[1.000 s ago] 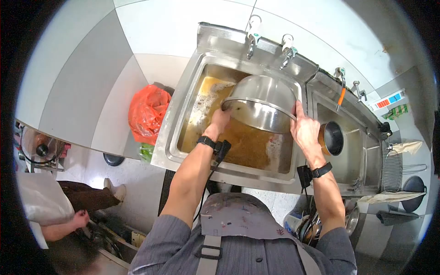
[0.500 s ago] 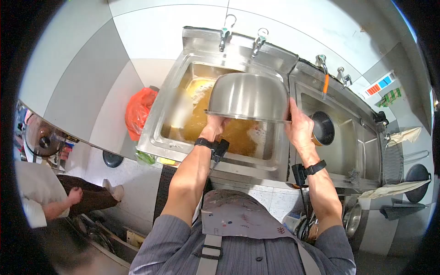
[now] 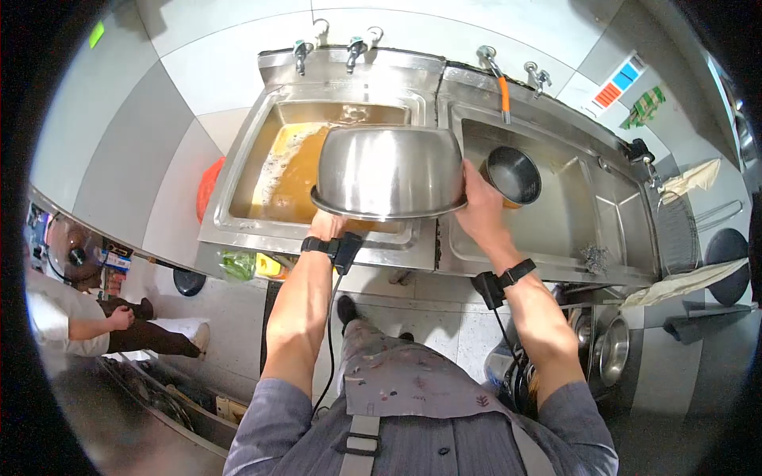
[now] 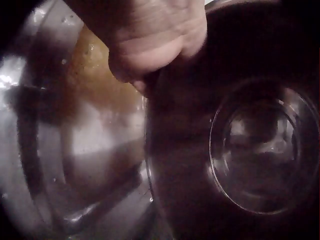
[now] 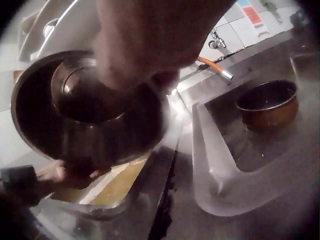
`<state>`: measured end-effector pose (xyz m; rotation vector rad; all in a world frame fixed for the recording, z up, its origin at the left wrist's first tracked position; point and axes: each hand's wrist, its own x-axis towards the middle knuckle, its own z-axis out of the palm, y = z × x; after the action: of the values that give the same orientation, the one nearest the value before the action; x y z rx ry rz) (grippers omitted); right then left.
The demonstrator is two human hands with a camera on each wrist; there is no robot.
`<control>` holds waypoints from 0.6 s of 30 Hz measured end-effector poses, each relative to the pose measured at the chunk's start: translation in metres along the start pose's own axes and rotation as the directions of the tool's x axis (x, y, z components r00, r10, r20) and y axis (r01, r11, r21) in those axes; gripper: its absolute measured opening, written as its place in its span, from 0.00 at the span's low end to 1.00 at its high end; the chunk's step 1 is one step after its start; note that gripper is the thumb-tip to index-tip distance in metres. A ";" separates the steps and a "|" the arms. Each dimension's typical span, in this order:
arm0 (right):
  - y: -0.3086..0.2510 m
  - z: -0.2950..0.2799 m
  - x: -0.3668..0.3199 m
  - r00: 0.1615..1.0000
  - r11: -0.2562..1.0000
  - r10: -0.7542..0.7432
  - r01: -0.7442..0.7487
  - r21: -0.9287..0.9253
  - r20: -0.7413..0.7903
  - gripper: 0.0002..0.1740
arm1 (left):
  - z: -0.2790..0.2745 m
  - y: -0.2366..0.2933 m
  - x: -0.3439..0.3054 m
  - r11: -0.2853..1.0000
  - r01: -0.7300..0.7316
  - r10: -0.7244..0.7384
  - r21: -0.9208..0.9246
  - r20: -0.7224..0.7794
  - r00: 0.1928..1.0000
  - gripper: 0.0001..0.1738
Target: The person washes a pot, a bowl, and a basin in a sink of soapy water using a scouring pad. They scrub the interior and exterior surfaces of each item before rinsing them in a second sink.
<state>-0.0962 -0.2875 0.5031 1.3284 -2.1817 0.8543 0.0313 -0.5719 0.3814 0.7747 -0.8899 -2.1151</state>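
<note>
Inverted steel bowl (image 3: 389,170) in tight grip of left hand (image 3: 328,225) and right hand (image 3: 476,210)

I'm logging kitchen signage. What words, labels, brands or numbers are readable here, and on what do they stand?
No text can be read in any view.
On the wall sign with orange and blue blocks, the print is too small to read.
On the steel bowl, no marking shows.

head view overhead, wrist views close, sharing bowl (image 3: 389,170)
</note>
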 end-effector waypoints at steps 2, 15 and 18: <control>0.003 -0.006 -0.006 1.000 0.999 0.030 -0.030 0.021 -0.005 0.38 | -0.001 -0.001 -0.012 0.999 -0.049 0.049 0.016 -0.005 0.999 0.12; 0.076 -0.015 -0.033 0.801 0.755 0.599 -0.563 0.335 -0.003 0.27 | 0.090 -0.012 -0.005 0.998 -0.057 0.054 0.036 0.082 0.995 0.20; 0.081 -0.039 -0.045 0.583 0.400 0.812 -0.563 0.723 0.005 0.24 | 0.114 -0.017 -0.003 0.998 -0.030 0.023 0.048 0.123 0.992 0.22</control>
<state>-0.1473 -0.2035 0.4793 0.2608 -2.1679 2.1948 -0.0560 -0.5205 0.4355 0.6593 -1.0155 -2.1429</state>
